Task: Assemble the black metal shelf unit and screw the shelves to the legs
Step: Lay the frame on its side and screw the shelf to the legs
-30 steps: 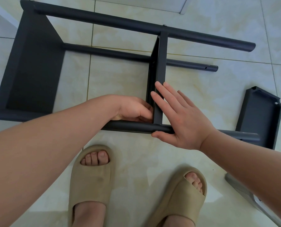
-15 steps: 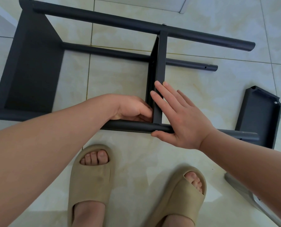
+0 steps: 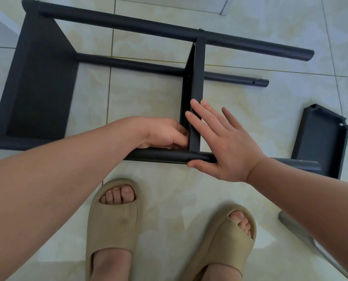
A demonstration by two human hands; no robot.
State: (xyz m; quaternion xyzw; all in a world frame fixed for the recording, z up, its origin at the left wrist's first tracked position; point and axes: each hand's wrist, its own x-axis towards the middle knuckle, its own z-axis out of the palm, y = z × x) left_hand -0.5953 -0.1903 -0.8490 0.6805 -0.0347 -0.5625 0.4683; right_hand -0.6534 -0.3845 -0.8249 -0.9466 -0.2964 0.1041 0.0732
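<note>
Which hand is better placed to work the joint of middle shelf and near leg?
Left hand: its fingers curl into that corner; the right hand lies flat across shelf and leg, bracing.

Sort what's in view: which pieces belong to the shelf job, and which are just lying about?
Job: middle shelf, near leg, end shelf, loose shelf, left hand, right hand.
Not the job: tan sandals, grey object lower right.

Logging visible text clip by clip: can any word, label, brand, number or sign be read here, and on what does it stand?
None can be read.
The black metal shelf frame, the loose black metal shelf tray, the beige foam slippers and the pale floor tiles all show plain surfaces, with no print, sticker or marking in view.
</note>
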